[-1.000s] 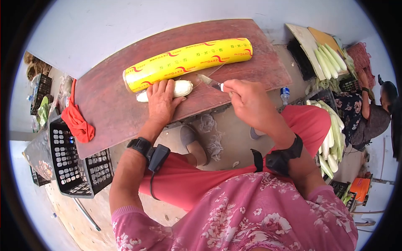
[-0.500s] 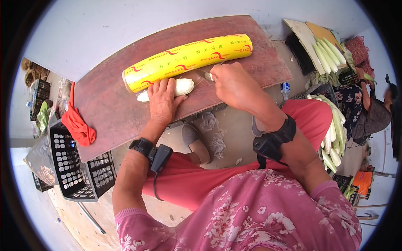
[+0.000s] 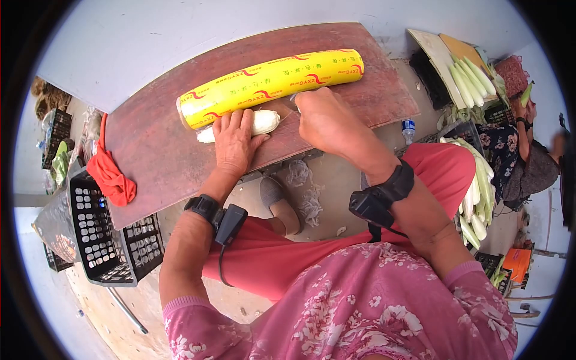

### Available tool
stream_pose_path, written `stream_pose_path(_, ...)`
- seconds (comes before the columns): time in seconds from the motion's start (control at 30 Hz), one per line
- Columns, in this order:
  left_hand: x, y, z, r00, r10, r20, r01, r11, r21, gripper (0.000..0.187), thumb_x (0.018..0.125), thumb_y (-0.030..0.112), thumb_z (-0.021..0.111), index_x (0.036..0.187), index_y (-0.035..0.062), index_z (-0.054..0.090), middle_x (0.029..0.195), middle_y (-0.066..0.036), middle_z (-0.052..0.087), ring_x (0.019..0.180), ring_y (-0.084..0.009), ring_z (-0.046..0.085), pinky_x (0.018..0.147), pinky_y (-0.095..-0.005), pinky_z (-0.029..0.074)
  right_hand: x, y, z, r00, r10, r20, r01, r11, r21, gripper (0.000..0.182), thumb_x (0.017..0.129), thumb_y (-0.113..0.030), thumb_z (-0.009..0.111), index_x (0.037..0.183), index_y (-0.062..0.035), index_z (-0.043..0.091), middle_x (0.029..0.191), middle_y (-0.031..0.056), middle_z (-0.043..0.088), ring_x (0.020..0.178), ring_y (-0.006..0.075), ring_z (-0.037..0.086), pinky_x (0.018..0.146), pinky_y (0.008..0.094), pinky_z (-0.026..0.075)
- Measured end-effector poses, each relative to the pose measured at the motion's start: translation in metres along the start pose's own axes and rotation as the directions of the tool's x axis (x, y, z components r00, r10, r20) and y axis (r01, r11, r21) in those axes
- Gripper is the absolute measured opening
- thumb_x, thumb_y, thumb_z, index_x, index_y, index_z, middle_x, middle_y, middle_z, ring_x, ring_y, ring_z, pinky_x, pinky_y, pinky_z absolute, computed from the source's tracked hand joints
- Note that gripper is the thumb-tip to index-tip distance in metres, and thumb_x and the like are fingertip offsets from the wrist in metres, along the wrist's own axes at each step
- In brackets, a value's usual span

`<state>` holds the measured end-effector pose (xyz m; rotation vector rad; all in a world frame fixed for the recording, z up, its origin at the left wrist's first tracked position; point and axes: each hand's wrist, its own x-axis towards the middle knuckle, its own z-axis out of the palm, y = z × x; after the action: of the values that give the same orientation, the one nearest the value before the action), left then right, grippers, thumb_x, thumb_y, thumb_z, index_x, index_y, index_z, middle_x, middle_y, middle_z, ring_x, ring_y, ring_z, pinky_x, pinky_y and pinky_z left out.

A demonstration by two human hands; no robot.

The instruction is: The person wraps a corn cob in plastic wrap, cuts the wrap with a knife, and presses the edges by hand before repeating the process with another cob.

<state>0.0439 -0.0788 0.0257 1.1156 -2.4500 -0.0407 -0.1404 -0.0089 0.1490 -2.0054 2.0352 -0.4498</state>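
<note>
A large yellow roll of cling film [image 3: 270,84] with red and green print lies across the reddish wooden board [image 3: 162,162]. Against its near side rests a pale ear of corn [image 3: 265,122], partly covered by my left hand [image 3: 234,139], whose fingers press over it. My right hand [image 3: 329,122] is closed in a fist just right of the corn, over the board's near edge. A small knife [image 3: 294,99] appears to be in this fist; only a bit of it shows, the rest hidden by my fingers.
A red cloth [image 3: 114,180] hangs at the board's left end, above a black crate [image 3: 96,234]. On the right are a water bottle [image 3: 408,129], a pile of corn ears [image 3: 477,192] and more ears on a board [image 3: 471,81]. A co-worker [image 3: 522,150] sits beyond.
My right hand has moved slightly left and up, towards the roll, and the blade seen before is now mostly hidden. My left hand stays on the corn. The co-worker's hands have lifted an ear.
</note>
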Motion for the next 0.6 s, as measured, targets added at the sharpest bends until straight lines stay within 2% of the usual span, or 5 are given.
stream_pose_path(0.27, 0.0, -0.001, -0.001, 1.0, 0.001, 0.005, -0.001, 1.0, -0.016, 0.062, 0.072, 0.034, 0.076, 0.121, 0.0051, 0.051, 0.117, -0.011, 0.055, 0.114, -0.0306, 0.047, 0.099, -0.0454, 0.032, 0.004, -0.003, -0.004, 0.998, -0.056, -0.017, 0.056, 0.998, -0.002, 0.012, 0.071, 0.003, 0.052, 0.075, 0.0075, 0.063, 0.079, 0.0311, 0.061, 0.081, 0.0471, 0.061, 0.073, 0.0527, 0.049)
stream_pose_path(0.47, -0.001, -0.001, 0.002, 0.999, 0.015, -0.034, -0.015, 1.0, 0.0, 0.06, 0.071, 0.034, 0.076, 0.118, 0.0067, 0.052, 0.113, -0.009, 0.055, 0.112, -0.0287, 0.048, 0.099, -0.0437, 0.032, 0.003, -0.001, -0.014, 0.987, -0.137, 0.08, 0.141, 0.989, -0.054, 0.013, 0.07, 0.003, 0.052, 0.076, 0.0078, 0.063, 0.079, 0.032, 0.06, 0.079, 0.0474, 0.062, 0.072, 0.052, 0.05)
stream_pose_path(0.6, -0.001, -0.002, 0.003, 0.999, 0.018, -0.037, -0.018, 1.0, 0.005, 0.06, 0.071, 0.035, 0.076, 0.118, 0.0067, 0.052, 0.113, -0.009, 0.055, 0.111, -0.0287, 0.048, 0.099, -0.0437, 0.033, -0.009, -0.003, -0.017, 0.991, -0.066, 0.119, 0.069, 0.997, -0.019, 0.01, 0.072, 0.003, 0.053, 0.074, 0.008, 0.061, 0.077, 0.0325, 0.06, 0.077, 0.0489, 0.061, 0.07, 0.0523, 0.049)
